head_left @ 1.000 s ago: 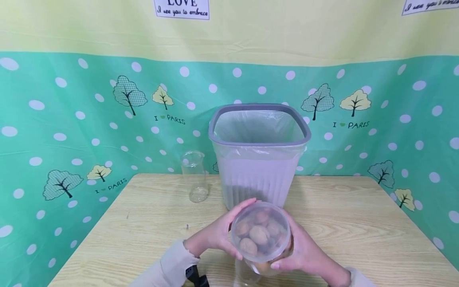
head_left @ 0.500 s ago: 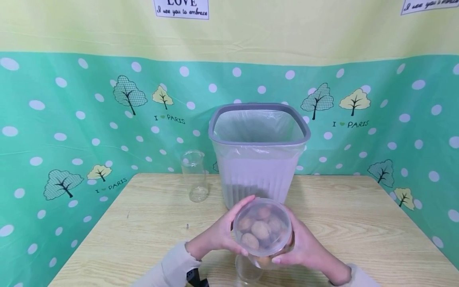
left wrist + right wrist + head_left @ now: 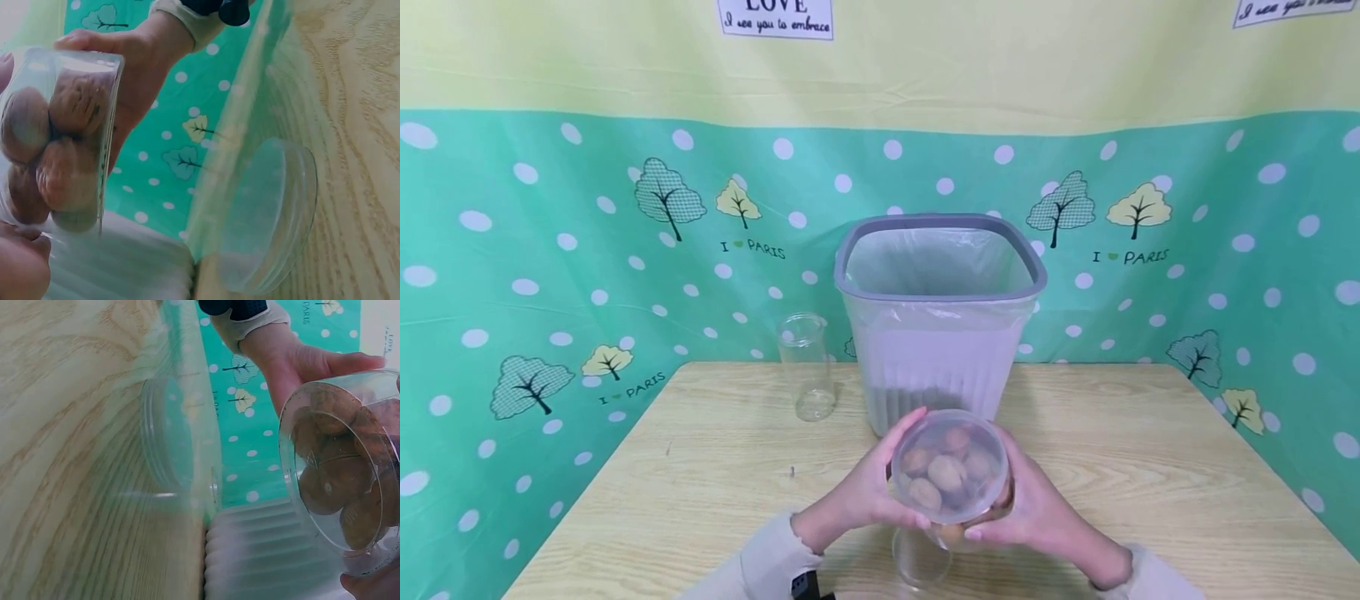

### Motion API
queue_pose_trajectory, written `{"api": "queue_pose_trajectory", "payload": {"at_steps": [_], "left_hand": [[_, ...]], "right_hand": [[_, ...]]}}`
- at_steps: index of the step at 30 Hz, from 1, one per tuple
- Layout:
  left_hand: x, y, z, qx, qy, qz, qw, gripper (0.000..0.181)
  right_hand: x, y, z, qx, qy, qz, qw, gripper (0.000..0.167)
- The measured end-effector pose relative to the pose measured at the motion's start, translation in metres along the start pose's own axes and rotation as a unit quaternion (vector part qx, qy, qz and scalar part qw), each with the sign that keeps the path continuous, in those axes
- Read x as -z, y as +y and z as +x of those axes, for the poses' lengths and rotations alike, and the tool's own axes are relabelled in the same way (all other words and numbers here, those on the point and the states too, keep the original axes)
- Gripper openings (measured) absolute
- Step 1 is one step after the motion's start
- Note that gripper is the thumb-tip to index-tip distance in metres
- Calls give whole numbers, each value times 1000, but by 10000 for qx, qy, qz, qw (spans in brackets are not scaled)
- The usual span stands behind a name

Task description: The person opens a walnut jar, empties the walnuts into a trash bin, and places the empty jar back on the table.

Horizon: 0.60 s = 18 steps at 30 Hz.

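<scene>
Clasping the walnut jar (image 3: 951, 464) in our left hand (image 3: 867, 492) and right hand (image 3: 1028, 504), we could strike the clear container (image 3: 922, 567) if smooth sides slip.

Lined bin (image 3: 936, 342) before dotted curtain (image 3: 910, 171)

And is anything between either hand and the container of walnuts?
Nothing visible: the left hand and right hand grip the container of walnuts directly, one on each side. A clear vessel lower in the head view isn't between them.
</scene>
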<state>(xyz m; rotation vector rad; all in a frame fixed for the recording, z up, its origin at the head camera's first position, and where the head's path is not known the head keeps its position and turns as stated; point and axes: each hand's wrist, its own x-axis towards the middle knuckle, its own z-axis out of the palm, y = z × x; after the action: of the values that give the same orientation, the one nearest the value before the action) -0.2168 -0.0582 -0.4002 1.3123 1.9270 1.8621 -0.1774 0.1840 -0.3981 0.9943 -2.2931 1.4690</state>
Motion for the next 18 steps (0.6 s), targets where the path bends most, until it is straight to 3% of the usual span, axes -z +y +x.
{"api": "queue_pose_trajectory", "payload": {"at_steps": [8, 13, 18], "left_hand": [[-8, -1, -2, 345, 490, -77, 9982, 114], [-18, 2, 1, 432, 934, -150, 9946, 112], [-27, 5, 3, 703, 1293, -87, 9891, 114]], "right_hand": [[-1, 5, 1, -177, 173, -50, 9997, 108], [-2, 3, 2, -332, 495, -472, 9971, 109], [-5, -1, 2, -538, 782, -813, 9922, 112]]}}
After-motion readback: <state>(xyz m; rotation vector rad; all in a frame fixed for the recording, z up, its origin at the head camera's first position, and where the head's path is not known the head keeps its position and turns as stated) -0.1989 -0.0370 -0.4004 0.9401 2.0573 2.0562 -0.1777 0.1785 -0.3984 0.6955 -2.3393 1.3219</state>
